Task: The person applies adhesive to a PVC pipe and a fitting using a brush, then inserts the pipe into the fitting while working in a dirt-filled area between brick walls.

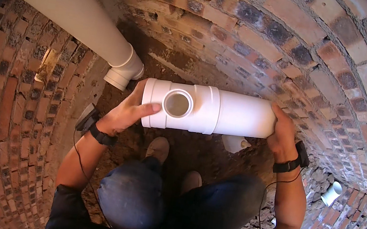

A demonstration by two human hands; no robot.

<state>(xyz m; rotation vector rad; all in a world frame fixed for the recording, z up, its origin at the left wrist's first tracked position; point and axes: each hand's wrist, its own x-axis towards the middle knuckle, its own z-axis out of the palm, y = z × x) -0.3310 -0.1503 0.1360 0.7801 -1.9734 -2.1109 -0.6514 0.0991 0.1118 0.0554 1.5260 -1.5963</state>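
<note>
I hold a white plastic tee fitting (201, 107) joined to a short white pipe (245, 115) horizontally in front of me; the tee's round side opening faces up. My left hand (129, 109) grips the tee's left end, thumb on the front near the opening and fingers partly hidden behind it. My right hand (283, 129) is closed round the right end of the pipe. Both wrists carry black strapped devices. Just beneath the pipe, a white plastic piece (232, 144) lies on the dirt, partly hidden.
Curved brick walls (272, 28) surround me. A large white pipe (73, 8) slopes down at upper left to an elbow fitting (123, 72). A small pale pipe (331, 193) sticks out at lower right. My knees and shoes are over the dirt floor (116, 152), with rubble at right.
</note>
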